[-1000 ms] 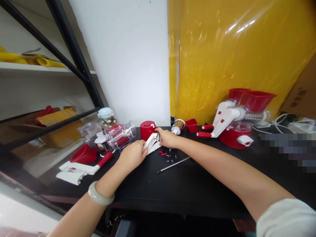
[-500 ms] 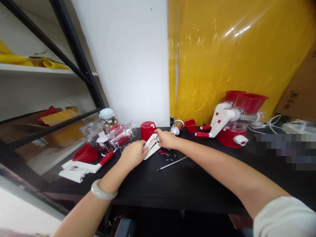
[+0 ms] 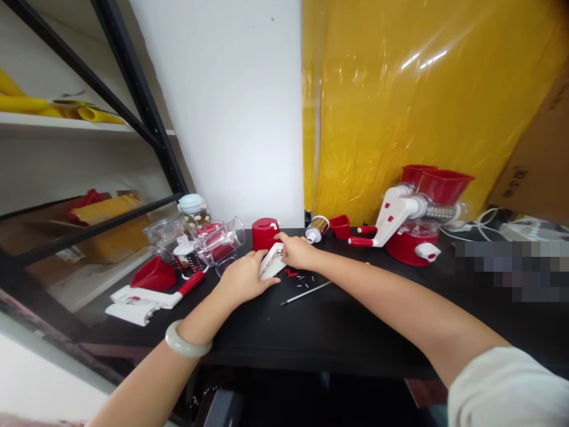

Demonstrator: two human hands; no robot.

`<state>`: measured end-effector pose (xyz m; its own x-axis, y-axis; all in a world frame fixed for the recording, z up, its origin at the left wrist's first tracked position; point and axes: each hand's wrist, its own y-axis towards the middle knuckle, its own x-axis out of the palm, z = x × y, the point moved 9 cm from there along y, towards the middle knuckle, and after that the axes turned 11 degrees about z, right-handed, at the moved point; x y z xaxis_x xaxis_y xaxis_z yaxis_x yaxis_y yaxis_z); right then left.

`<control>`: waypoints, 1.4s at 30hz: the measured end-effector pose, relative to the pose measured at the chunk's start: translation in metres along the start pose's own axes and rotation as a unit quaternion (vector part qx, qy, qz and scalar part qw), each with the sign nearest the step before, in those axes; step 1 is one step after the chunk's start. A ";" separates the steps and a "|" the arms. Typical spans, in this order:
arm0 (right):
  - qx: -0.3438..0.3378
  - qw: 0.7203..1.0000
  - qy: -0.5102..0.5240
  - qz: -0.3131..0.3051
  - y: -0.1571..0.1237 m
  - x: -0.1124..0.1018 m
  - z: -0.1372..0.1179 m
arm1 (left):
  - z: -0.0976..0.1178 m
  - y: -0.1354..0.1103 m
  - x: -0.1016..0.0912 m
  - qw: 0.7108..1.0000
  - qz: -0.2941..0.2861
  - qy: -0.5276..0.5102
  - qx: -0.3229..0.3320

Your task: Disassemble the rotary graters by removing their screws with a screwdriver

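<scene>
A white plastic housing piece (image 3: 271, 264) is held between my two hands above the black table, tilted, with its hollow side partly showing. My left hand (image 3: 242, 277) grips its left side, fingers along the far edge and thumb stretched along the near edge. At its upper right end, my right hand (image 3: 299, 252) has its fingers closed on it; the fingertips are partly hidden. Just behind stands a red round base (image 3: 265, 233). Small red pieces (image 3: 291, 273) and several tiny screws (image 3: 305, 281) lie to the right, beside a screwdriver (image 3: 306, 293) partly under my right forearm.
Clear plastic housings (image 3: 222, 237), a red hopper (image 3: 153, 276) and a white crank arm (image 3: 144, 299) lie left. A grater drum (image 3: 317, 229) and a red cup (image 3: 341, 226) sit at the back. Assembled rotary graters (image 3: 413, 228) stand right, near white cables (image 3: 482, 225).
The white piece has turned in my hands, and the dark gap along it no longer shows. My left thumb has moved from its top to its near lower edge.
</scene>
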<state>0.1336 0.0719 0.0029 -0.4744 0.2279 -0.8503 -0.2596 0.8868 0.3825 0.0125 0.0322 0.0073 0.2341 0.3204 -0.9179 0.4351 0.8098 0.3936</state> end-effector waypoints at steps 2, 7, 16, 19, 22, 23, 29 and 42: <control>-0.003 1.000 0.007 0.001 0.000 0.000 0.000 | 0.004 -0.002 0.000 1.000 -0.010 0.004 0.012; -0.026 0.999 0.032 -0.010 -0.003 0.001 -0.002 | 0.009 -0.009 -0.003 0.999 -0.027 0.032 0.025; -0.061 0.997 0.039 -0.005 0.001 0.008 -0.016 | 0.005 -0.030 -0.014 0.995 -0.040 0.088 -0.005; -0.073 0.997 0.033 -0.003 0.004 0.011 -0.021 | -0.003 -0.030 -0.014 0.993 -0.036 0.110 -0.025; -0.081 0.996 0.029 -0.006 0.005 0.012 -0.025 | -0.008 -0.029 -0.013 0.992 -0.033 0.119 -0.032; -0.083 0.996 0.027 -0.007 0.004 0.012 -0.025 | -0.009 -0.028 -0.013 0.992 -0.033 0.120 -0.033; -0.087 0.996 0.016 -0.003 0.003 0.004 -0.021 | -0.016 -0.027 -0.014 0.987 -0.044 0.147 -0.052; -0.070 0.994 0.033 0.074 -0.007 -0.052 0.010 | -0.028 -0.021 -0.010 0.982 -0.019 0.174 -0.075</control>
<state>0.1681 0.0578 0.0409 -0.5694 0.3199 -0.7573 -0.2948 0.7804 0.5514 -0.0234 0.0255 0.0065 -0.1031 0.4154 -0.9038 0.2990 0.8795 0.3701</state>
